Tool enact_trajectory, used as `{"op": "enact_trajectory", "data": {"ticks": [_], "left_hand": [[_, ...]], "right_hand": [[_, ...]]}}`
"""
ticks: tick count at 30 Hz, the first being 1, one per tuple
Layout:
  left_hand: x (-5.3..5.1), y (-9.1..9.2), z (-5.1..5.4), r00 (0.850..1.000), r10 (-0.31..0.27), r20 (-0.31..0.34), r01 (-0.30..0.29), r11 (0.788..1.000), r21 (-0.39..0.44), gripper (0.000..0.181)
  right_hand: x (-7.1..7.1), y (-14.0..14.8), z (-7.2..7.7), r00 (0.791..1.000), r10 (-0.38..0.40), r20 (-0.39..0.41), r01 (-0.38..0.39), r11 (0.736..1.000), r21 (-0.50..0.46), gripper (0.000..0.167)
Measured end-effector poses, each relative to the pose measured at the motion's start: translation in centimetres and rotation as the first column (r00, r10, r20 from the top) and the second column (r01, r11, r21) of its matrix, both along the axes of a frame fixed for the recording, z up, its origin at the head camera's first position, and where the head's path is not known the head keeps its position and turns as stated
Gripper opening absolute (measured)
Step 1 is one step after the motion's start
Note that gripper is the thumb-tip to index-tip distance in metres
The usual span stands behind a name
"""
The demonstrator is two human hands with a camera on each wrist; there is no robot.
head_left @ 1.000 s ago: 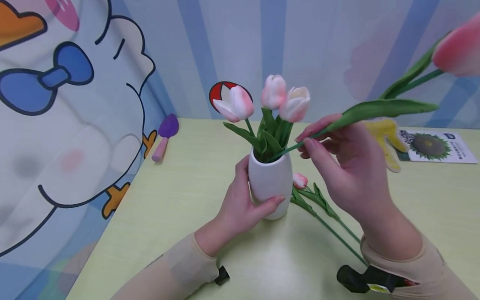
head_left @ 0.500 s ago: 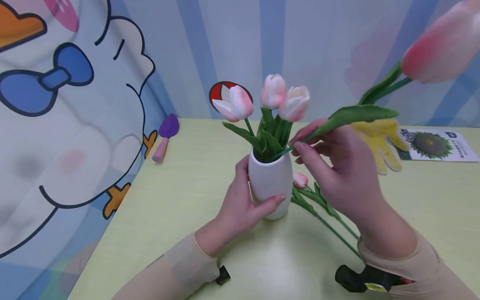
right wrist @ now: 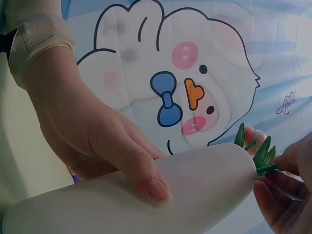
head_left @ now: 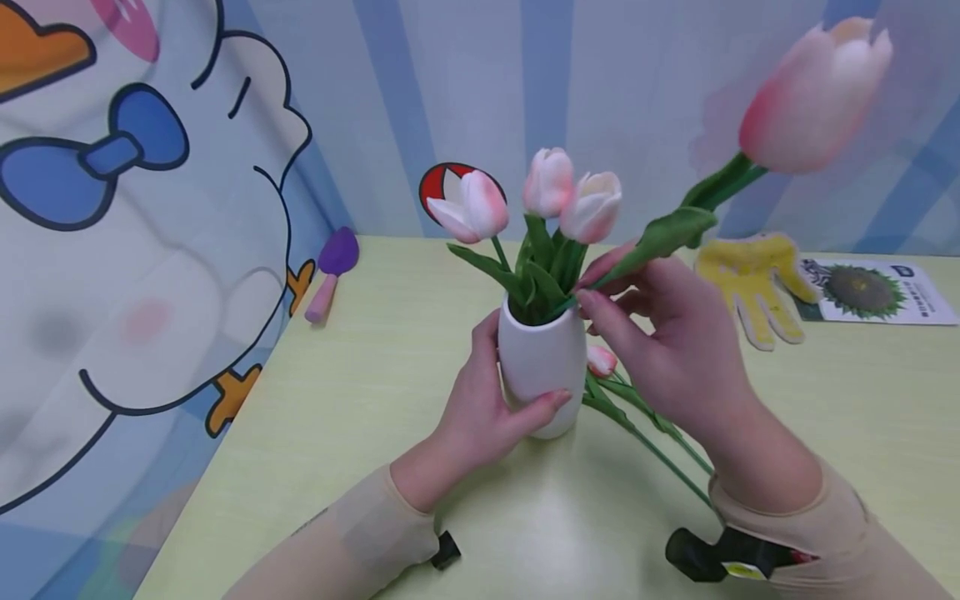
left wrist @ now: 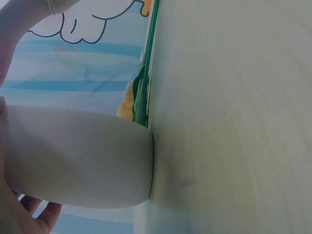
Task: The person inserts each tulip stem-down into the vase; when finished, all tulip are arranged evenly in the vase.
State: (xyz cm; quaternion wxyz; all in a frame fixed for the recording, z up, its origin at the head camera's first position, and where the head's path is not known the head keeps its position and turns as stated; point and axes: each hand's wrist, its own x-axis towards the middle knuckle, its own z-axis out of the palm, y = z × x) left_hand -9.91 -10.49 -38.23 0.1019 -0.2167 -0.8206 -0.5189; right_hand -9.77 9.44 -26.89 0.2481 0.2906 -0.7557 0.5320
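A white vase (head_left: 542, 367) stands upright on the table, several pink-and-white tulips (head_left: 549, 183) rising from its mouth. My left hand (head_left: 487, 408) grips the vase round its side; the left wrist view shows the vase (left wrist: 80, 158) with fingers curled about it. At the rim, my right hand (head_left: 675, 342) pinches the green stem of another tulip (head_left: 817, 100), which leans up to the right. That stem's lower end goes in at the vase mouth, and how deep is hidden. In the right wrist view, the pinching fingers (right wrist: 287, 185) are beside the opening.
More tulips (head_left: 630, 421) lie on the table right of the vase, partly under my right forearm. Farther back are a yellow glove (head_left: 753, 279) and a card with a plant picture (head_left: 873, 292). A purple toy trowel (head_left: 333, 267) lies at the back left, before a printed cloth backdrop.
My right hand has moved left and slightly down to the vase rim, pushing the tulip's stem farther in. Its bloom has come left, wholly into view. The left hand and vase have stayed put.
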Motion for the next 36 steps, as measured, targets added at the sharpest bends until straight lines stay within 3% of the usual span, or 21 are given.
{"op": "enact_trajectory", "data": {"ticks": [3, 10, 14, 18, 28, 36], "left_hand": [[0.04, 0.06, -0.05, 1.000, 0.000, 0.008, 0.000, 1.000, 0.000, 0.098], [0.14, 0.01, 0.07, 1.000, 0.009, 0.015, -0.009, 1.000, 0.003, 0.099], [0.16, 0.01, 0.13, 1.000, 0.003, 0.015, -0.003, 1.000, 0.007, 0.098], [0.20, 0.03, 0.20, 1.000, -0.002, 0.011, 0.002, 1.000, 0.007, 0.098], [0.15, 0.01, 0.08, 1.000, -0.001, 0.014, 0.001, 1.000, 0.007, 0.099], [0.10, 0.03, -0.07, 1.000, 0.011, 0.015, -0.011, 1.000, -0.001, 0.097]], "right_hand": [[-0.13, 0.14, -0.11, 1.000, -0.008, 0.016, 0.007, 1.000, 0.007, 0.018], [-0.42, 0.29, -0.18, 0.995, 0.094, -0.014, -0.095, 0.991, -0.097, 0.007], [-0.43, 0.31, 0.02, 0.998, 0.036, -0.051, -0.042, 0.991, -0.124, 0.007], [-0.54, 0.45, 0.10, 0.998, -0.034, -0.061, 0.029, 0.996, -0.079, 0.011], [-0.42, 0.08, -0.18, 0.998, -0.049, 0.034, 0.051, 0.998, -0.041, 0.013], [-0.65, -0.18, -0.63, 0.996, -0.070, 0.045, 0.069, 0.997, 0.020, 0.016]]}}
